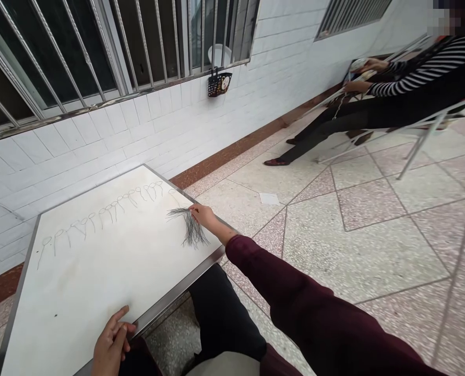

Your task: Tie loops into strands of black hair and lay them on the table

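Observation:
A white board [99, 271] with a metal rim lies in front of me. Along its far side runs a row of several thin looped wire pieces [99, 216]. At the right corner lies a loose bundle of dark thin strands [191, 230]. My right hand [203, 215] reaches out in a dark red sleeve and its fingertips pinch the top of that bundle. My left hand [110, 344] rests at the near edge of the board with its fingers loosely curled, holding nothing that I can see.
A white tiled wall with barred windows stands behind the board; a small black basket [219, 83] hangs from the sill. Another person in a striped top [424, 73] sits on a metal-framed chair at the far right. Patterned floor tiles spread to the right.

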Tool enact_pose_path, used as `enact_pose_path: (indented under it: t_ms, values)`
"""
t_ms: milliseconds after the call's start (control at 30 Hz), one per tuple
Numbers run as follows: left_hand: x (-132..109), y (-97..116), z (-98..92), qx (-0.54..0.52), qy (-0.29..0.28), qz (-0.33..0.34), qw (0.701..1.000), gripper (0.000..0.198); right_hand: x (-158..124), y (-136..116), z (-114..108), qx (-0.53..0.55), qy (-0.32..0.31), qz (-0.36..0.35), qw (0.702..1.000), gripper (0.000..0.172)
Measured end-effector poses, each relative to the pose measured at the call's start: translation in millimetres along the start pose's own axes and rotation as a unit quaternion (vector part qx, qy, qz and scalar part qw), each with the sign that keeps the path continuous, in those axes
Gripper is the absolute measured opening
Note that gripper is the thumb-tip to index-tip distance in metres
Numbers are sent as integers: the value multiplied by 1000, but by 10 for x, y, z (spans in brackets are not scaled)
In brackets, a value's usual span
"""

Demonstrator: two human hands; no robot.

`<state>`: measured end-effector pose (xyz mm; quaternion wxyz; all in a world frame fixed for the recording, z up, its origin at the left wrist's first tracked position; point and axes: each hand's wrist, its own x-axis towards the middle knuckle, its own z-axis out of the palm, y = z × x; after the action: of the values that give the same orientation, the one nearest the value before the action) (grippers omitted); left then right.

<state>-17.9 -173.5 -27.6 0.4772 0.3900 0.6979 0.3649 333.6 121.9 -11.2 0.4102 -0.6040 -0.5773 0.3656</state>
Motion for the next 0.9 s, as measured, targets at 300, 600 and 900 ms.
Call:
enact_pose_path:
  t_ms: [300, 600, 900]
  values:
    - [133, -7, 22, 6, 0, -29, 1000, 82, 103, 55, -10, -77, 10, -14, 997, 23]
    - [111, 61, -184, -13, 254, 33, 967, 73, -414, -434, 24, -82, 29, -111, 990, 22]
    - [216, -312, -377, 31, 390, 81, 917, 63, -1180, -803, 1707, -56, -264, -226, 936, 19]
